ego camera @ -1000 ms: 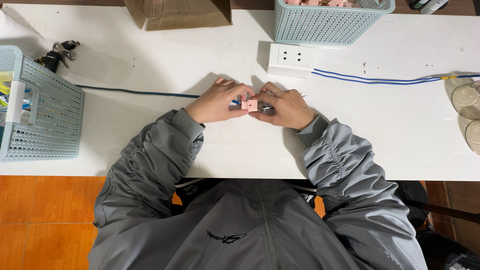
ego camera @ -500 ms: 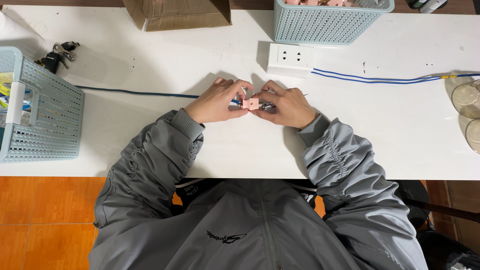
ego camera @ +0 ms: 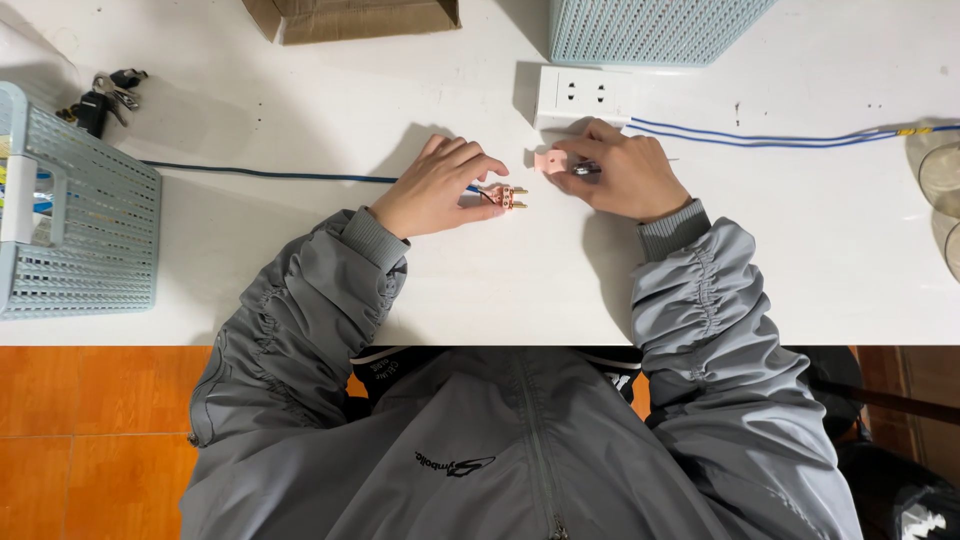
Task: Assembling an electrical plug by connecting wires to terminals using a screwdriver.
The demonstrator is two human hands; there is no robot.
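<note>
Resting on the white bench [ego camera: 300,260], the left hand [ego camera: 437,187] is pinching a pink plug core [ego camera: 506,197], while the right hand [ego camera: 620,175] is gripping a pink cover [ego camera: 549,160] and small tool [ego camera: 586,169] beside the socket [ego camera: 583,97].

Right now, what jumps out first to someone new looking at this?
The two hands at mid-table: the left hand holds a small plug core with brass pins on a blue cable, the right hand a pink cover piece. Behind them sits a white socket block; a pale blue basket stands far left.
</note>
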